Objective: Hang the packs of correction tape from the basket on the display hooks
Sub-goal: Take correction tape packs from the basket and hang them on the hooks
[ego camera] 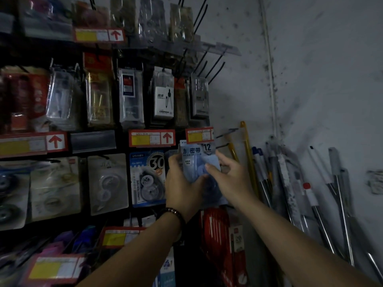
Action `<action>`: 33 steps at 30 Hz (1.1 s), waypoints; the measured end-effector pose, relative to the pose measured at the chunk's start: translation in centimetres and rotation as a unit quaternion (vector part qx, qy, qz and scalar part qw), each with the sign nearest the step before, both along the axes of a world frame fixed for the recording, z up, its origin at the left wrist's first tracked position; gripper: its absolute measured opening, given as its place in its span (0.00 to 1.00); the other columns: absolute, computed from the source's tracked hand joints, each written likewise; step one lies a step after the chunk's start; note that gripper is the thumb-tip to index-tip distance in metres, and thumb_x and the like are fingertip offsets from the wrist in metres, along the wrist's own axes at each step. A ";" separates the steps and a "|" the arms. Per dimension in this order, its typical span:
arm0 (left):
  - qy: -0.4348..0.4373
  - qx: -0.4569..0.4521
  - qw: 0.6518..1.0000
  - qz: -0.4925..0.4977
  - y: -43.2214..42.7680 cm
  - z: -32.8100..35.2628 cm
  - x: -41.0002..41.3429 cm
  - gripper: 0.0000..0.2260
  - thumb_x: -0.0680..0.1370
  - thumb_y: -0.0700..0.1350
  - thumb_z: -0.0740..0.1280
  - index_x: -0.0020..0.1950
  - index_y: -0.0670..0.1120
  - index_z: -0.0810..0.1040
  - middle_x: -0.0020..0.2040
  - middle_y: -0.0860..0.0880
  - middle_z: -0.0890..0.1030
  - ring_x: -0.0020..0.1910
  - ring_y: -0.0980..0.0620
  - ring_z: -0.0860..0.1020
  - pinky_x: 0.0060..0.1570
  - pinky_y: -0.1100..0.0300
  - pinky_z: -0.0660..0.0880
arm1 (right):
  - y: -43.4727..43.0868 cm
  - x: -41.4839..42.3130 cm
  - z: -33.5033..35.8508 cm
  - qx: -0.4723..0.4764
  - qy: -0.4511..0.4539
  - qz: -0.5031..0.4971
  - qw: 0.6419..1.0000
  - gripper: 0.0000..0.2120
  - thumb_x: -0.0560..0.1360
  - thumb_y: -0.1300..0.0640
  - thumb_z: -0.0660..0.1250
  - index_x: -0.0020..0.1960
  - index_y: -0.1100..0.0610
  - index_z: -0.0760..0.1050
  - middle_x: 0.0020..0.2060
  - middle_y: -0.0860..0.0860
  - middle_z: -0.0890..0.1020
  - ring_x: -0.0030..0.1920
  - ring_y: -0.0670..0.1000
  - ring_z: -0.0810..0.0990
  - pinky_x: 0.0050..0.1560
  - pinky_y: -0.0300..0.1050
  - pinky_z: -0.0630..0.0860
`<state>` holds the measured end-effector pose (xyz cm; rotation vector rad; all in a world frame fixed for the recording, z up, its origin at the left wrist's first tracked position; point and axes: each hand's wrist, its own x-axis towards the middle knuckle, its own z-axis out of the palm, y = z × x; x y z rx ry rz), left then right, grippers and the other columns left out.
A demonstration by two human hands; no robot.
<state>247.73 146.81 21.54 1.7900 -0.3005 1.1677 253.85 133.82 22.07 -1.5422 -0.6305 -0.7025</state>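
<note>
Head view: left hand and right hand pinch the upright pack by its side edges (right thumb in front). Its top sits just left of the bare hook.

Obs.: left forearm and right forearm both bare from the frame edge up to the wrist; left grip and right grip likewise bare, fingers uncovered. Left wrist carries a beaded bracelet: a strand of round dark beads, a few catching reddish-brown glints. A second dark item sits just behind it on the forearm side, too dim to identify.
</note>
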 end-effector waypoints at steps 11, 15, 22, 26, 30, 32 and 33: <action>0.066 0.059 0.990 0.113 1.4 0.0 0.6 0.35 0.76 0.49 0.78 0.78 0.51 0.64 0.67 0.48 0.73 0.61 0.51 0.75 0.55 0.63 0.73 | 1.0 -0.5 -0.3 -0.088 0.014 -0.038 0.995 0.22 0.80 0.48 0.71 0.73 0.43 0.72 0.47 0.38 0.79 0.49 0.40 0.81 0.50 0.37 0.81; 0.123 0.103 0.977 0.140 1.7 0.1 -0.2 0.33 0.77 0.48 0.75 0.78 0.48 0.65 0.73 0.42 0.69 0.66 0.44 0.74 0.58 0.60 0.67 | 1.3 -1.2 -0.6 -0.122 -0.001 -0.087 0.989 0.19 0.76 0.42 0.70 0.65 0.46 0.77 0.56 0.47 0.81 0.55 0.49 0.82 0.54 0.50 0.82; 0.130 0.191 0.961 0.149 2.8 -1.6 -6.5 0.19 0.79 0.49 0.72 0.67 0.51 0.71 0.60 0.49 0.77 0.55 0.50 0.78 0.54 0.54 0.80 | 0.0 -5.6 -3.3 -0.123 -0.047 -0.159 0.978 0.15 0.80 0.55 0.71 0.66 0.51 0.78 0.60 0.47 0.78 0.58 0.45 0.78 0.54 0.38 0.76; 0.136 0.250 0.954 0.095 3.4 -5.7 -13.6 0.08 0.80 0.50 0.71 0.57 0.58 0.75 0.45 0.58 0.82 0.42 0.61 0.81 0.42 0.65 0.77 | 0.4 -10.1 -7.0 -0.154 -0.026 -0.109 0.982 0.11 0.79 0.52 0.72 0.61 0.46 0.79 0.54 0.43 0.81 0.51 0.39 0.80 0.48 0.39 0.81; 0.254 0.302 0.916 0.074 5.5 -12.4 -20.4 0.09 0.77 0.60 0.67 0.56 0.64 0.72 0.46 0.60 0.82 0.44 0.61 0.83 0.45 0.59 0.80 | 1.7 -15.6 -12.4 -0.196 0.021 -0.055 0.979 0.10 0.79 0.53 0.72 0.59 0.44 0.79 0.45 0.40 0.82 0.46 0.38 0.81 0.45 0.33 0.78; 0.308 0.290 0.902 0.087 7.2 -16.2 -22.9 0.18 0.71 0.67 0.61 0.60 0.68 0.71 0.52 0.64 0.81 0.50 0.62 0.83 0.53 0.57 0.81 | 2.8 -18.3 -15.3 -0.236 0.064 -0.004 0.970 0.09 0.80 0.53 0.71 0.59 0.44 0.79 0.45 0.42 0.82 0.47 0.38 0.82 0.46 0.36 0.80; 0.333 0.288 0.892 0.102 8.1 -18.2 -23.9 0.25 0.67 0.70 0.56 0.63 0.70 0.69 0.57 0.65 0.79 0.56 0.62 0.82 0.58 0.58 0.80 | 3.5 -19.6 -16.9 -0.258 0.091 0.024 0.962 0.08 0.80 0.52 0.70 0.59 0.44 0.79 0.45 0.42 0.83 0.46 0.39 0.82 0.47 0.38 0.82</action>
